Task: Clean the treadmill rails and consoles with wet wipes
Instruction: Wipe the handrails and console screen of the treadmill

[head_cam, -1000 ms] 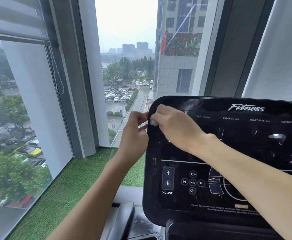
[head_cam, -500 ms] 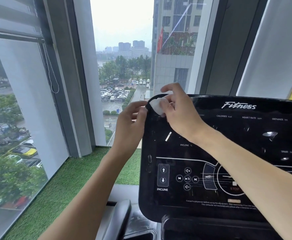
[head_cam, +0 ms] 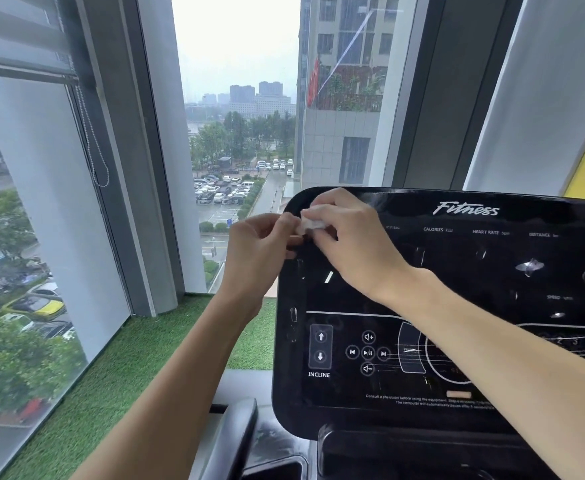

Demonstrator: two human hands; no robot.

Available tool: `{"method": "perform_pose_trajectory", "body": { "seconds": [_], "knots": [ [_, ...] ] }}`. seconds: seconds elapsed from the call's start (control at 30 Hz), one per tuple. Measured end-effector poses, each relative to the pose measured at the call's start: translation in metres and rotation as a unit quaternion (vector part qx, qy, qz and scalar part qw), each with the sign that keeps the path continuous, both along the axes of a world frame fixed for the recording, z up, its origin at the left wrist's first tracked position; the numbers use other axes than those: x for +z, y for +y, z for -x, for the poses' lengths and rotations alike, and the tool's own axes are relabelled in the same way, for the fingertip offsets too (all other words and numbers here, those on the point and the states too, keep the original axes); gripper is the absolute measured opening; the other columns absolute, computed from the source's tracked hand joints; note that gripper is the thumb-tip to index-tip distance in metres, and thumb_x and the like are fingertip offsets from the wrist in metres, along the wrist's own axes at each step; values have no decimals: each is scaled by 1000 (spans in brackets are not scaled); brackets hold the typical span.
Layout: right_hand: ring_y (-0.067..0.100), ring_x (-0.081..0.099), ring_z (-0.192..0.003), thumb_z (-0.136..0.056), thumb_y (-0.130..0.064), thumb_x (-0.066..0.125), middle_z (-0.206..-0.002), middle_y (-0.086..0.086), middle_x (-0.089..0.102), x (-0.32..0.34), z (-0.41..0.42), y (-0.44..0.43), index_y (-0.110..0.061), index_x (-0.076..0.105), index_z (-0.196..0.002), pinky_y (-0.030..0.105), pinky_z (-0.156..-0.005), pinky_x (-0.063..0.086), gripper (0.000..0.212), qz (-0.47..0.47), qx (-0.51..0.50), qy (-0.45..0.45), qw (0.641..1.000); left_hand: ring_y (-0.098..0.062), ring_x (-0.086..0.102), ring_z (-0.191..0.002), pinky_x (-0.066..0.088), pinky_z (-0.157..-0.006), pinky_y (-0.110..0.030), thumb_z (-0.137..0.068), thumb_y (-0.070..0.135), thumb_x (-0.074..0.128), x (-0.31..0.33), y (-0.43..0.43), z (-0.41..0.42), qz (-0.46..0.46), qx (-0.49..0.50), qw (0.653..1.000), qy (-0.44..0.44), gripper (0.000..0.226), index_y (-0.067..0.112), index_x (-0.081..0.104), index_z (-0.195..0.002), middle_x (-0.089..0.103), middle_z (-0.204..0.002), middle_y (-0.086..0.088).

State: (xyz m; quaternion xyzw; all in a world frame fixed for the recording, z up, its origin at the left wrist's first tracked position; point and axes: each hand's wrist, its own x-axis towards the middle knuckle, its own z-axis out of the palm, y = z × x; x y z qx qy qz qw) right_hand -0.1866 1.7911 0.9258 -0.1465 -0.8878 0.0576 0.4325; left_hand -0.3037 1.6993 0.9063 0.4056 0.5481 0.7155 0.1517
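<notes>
Head view: nearest, the dark handrail [head_cam: 239, 434] sits at the bottom edge, and I cannot tell whether it has been wiped. Above it the treadmill console [head_cam: 474, 278] shows faint damp smears only along its top border. At its upper-left corner the right hand [head_cam: 349, 244] pinches a small bunched wet wipe [head_cam: 307, 225] in curled fingers. The left hand [head_cam: 263, 251] appears to pinch the wipe's other end. Beyond lies the window [head_cam: 235, 133]. Judging by this, most of the console is unwiped.

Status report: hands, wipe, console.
Right hand pinches wet wipe at top-left corner of console. Left hand beside it at the edge, grip unclear. Nothing blocking.
</notes>
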Motion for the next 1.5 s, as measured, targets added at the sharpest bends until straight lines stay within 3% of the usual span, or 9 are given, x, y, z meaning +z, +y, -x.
{"method": "perform_pose_trajectory", "body": {
  "seconds": [0.1, 0.17, 0.33, 0.63, 0.87, 1.0, 1.2, 1.4, 1.5],
  "knots": [
    [6, 53, -91, -93, 0, 57, -113, 8, 55, 2, -3, 15, -4, 74, -100, 2, -89, 34, 19, -10, -60, 14, 998, 0, 60, -93, 45, -64, -5, -101, 11, 51, -6, 0, 3, 37, 76, 993, 81, 23, 18, 63, -119, 64, -111, 8],
    [11, 57, -91, -96, -2, 54, -113, 8, 52, 3, -2, 21, -2, 73, -101, 14, -89, 44, 20, -12, -79, 14, 997, 1, 55, -98, 41, -60, -1, -102, 8, 46, -13, 3, 4, 56, 72, 991, 95, 26, 20, 53, -125, 57, -117, 7],
    [25, 58, -73, -90, -1, 61, -92, 8, 54, -13, 17, 15, -5, 68, -90, 39, -66, 53, 8, -94, -77, -60, 991, -4, 60, -101, 44, -72, -8, -100, 3, 43, -24, 9, 4, 64, 81, 990, 92, 29, 20, 49, -123, 61, -112, 8],
    [17, 42, -67, -73, 14, 67, -87, 7, 49, -23, 17, 20, -5, 56, -76, 30, -51, 43, 22, -197, -67, -128, 970, -3, 60, -105, 50, -74, -19, -99, -3, 38, -25, 2, 8, 64, 52, 992, 99, 33, 21, 51, -117, 62, -113, 9],
    [25, 50, -82, -71, 18, 63, -96, 9, 53, -23, 18, 29, -4, 54, -77, 37, -61, 52, 24, -204, -73, -95, 972, -3, 61, -107, 51, -73, -24, -98, -4, 35, -26, 0, 10, 66, 42, 993, 94, 35, 20, 52, -117, 62, -114, 10],
    [28, 55, -87, -75, 6, 62, -108, 16, 57, -36, 6, 23, -1, 65, -96, 35, -80, 53, 22, -304, -42, -181, 935, -2, 60, -111, 50, -83, -24, -95, -7, 33, -27, 0, 12, 63, 39, 993, 94, 39, 21, 51, -117, 61, -117, 9],
    [26, 56, -85, -60, 17, 75, -98, 11, 57, -12, 15, 33, -1, 62, -84, 29, -58, 50, 32, -237, -96, -125, 959, -1, 59, -113, 48, -63, -11, -94, -10, 31, -27, -1, 9, 55, 27, 995, 75, 41, 20, 52, -113, 62, -116, 9],
    [23, 53, -80, -71, 12, 69, -94, 9, 58, -30, 7, 22, -6, 64, -87, 31, -66, 52, 24, -318, -16, -231, 919, 0, 59, -113, 49, -85, -22, -93, -10, 32, -30, 0, 11, 57, 30, 994, 83, 42, 18, 52, -117, 62, -119, 7],
    [27, 54, -87, -76, 14, 64, -97, 11, 56, -17, 10, 30, -1, 64, -92, 38, -70, 54, 22, -219, -30, -155, 963, 0, 59, -114, 49, -74, -15, -93, -11, 31, -31, 0, 12, 59, 27, 995, 75, 43, 19, 51, -117, 62, -120, 7]
  ]
}}
